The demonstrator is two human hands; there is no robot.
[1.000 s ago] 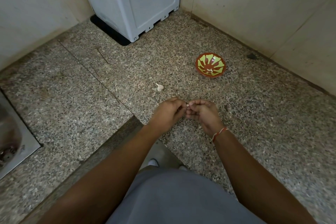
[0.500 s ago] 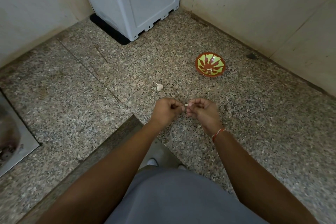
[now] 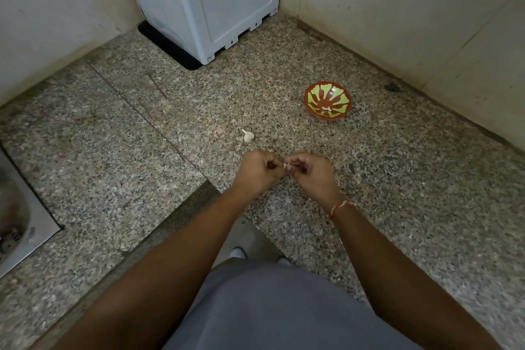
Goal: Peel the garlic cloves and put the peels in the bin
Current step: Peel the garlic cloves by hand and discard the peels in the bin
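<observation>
Speckled granite worktop (image 3: 397, 221), L-shaped, set into a corner of pale tiled walls (image 3: 397, 8).

Left hand (image 3: 257, 169): fingers curled, pinching one end of a small pale garlic clove (image 3: 285, 165). Right hand (image 3: 311, 172): fingers curled, pinching the other end of the same clove; a thin strand of peel shows between the two hands. Both hands are held just above the worktop, nearly touching each other. A red-and-white thread (image 3: 339, 205) circles the right wrist.

Second clove (image 3: 247, 136): unpeeled, lying on the worktop just beyond the hands.

Bowl (image 3: 327, 100): small, red with a green petal pattern, standing on the worktop beyond and to the right of the hands, holding pale pieces too small to tell apart.

Grey plastic appliance (image 3: 204, 0): stands at the back corner on a dark mat (image 3: 167, 45). No brand, label or writing can be read on it.

Steel sink (image 3: 17, 224): at the left edge, partly in view.

Grey garment (image 3: 270, 312): at the bottom.
</observation>
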